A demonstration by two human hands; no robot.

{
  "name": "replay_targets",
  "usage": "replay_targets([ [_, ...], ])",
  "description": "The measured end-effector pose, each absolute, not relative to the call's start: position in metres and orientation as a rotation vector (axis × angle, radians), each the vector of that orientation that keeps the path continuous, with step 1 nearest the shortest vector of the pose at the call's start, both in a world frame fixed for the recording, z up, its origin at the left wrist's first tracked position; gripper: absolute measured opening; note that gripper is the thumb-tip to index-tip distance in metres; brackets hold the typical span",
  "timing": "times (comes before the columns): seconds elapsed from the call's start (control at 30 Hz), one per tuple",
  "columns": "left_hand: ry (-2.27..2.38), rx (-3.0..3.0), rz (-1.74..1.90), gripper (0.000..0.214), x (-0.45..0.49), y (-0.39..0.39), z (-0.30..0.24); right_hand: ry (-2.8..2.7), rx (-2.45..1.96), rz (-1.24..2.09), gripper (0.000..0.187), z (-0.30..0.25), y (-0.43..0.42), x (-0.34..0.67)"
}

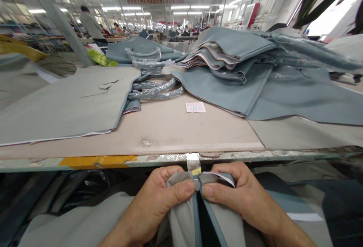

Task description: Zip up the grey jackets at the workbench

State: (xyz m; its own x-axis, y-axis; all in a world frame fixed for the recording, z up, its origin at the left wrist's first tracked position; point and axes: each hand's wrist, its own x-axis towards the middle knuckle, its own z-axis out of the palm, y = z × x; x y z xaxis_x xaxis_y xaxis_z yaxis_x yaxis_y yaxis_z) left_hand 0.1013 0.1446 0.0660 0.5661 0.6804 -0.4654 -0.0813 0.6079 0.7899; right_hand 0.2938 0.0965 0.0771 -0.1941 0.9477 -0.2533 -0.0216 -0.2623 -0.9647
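Both my hands are low in the view, just below the front edge of the table (170, 130). My left hand (159, 198) pinches the top of a grey fabric piece (181, 216) between thumb and fingers. My right hand (235, 194) pinches the matching edge of the same grey-blue fabric piece, thumb on top. The two gripped edges meet at the middle, where a small yellow tag (196, 171) shows. The fabric hangs down toward my lap.
A large flat grey panel (65, 103) lies on the table's left. A stack of blue-grey fabric pieces (227, 62) fills the right and back. Plastic-wrapped bundles (155, 88) and a small paper label (195, 107) lie mid-table. People work far behind.
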Motion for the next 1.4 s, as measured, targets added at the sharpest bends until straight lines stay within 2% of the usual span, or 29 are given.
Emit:
replay_targets([
  [0.47, 0.865, 0.794, 0.507, 0.051, 0.1020, 0.1445, 0.0681, -1.198, -1.219, 1.594, 0.047, 0.0726, 0.0985, 0.2969],
  [0.67, 0.836, 0.797, 0.495, 0.048, 0.1011, 0.1434, 0.0708, -1.184, -1.170, 1.677, 0.046, 0.0730, 0.0979, 0.3002],
  [1.4, 0.810, 0.811, 0.477, 0.033, 0.1000, 0.1467, 0.0748, -1.230, -1.233, 1.666, 0.037, 0.0798, 0.0989, 0.3021],
])
